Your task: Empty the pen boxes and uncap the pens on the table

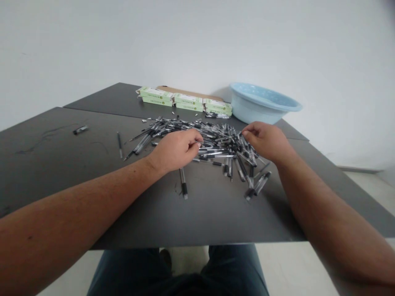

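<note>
A heap of clear pens with black grips (216, 137) lies across the middle of the dark table, the pens pointing many ways. Over the heap's left part is my left hand (177, 150), thumb and fingers pinched together; whatever is between them is too small to name. My right hand (267, 139) is closed in a similar pinch at the heap's right side, its fingertips above the pens, and what it grips cannot be made out. One pen (183, 183) lies apart, just below my left hand. A few crossed pens (259, 185) lie in front of my right hand.
Behind the heap, stacked green and white boxes (188, 102) stand in a row. A light blue basin (259, 105) is at the back right by the wall. A dark slim pen part (119, 144) and a short clear piece (80, 130) lie on the left of the table.
</note>
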`<state>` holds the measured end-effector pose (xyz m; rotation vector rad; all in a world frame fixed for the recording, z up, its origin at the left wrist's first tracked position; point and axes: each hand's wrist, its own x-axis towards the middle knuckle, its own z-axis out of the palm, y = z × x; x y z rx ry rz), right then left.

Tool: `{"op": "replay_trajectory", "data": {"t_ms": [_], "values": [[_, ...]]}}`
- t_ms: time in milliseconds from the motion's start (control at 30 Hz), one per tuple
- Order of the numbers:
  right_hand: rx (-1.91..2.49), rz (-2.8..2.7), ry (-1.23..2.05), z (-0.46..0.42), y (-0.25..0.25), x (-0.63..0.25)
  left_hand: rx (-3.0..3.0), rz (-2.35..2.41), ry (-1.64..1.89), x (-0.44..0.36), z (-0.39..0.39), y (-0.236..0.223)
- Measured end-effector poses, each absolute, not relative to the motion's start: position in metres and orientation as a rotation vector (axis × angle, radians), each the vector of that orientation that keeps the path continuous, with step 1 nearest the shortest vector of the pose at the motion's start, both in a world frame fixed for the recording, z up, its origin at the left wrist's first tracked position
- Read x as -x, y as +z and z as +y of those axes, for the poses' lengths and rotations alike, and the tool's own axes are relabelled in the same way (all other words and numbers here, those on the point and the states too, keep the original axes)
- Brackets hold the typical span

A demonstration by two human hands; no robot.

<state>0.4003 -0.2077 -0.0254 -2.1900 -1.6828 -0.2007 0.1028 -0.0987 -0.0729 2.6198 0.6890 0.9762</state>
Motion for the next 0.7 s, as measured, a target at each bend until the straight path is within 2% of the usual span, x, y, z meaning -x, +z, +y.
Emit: {"op": "replay_trajectory", "data": {"t_ms": [167,367,700], "values": [[2.217,-1.866,-0.193,-0.206,-0.048,-0.409,-2.644,0.714,0.966,-0.101,-0.095,-0.073],[2.32,-2.089,-0.097,-0.207,-0.053,-0.411,-2.679,0.77,0.93,-0.1,-0.096,-0.072],[2.434,-2.075,-0.035,-0.203,-0.059,-0.403,-2.699,0.815,0.889,-0.1,-0.095,-0.072]]}}
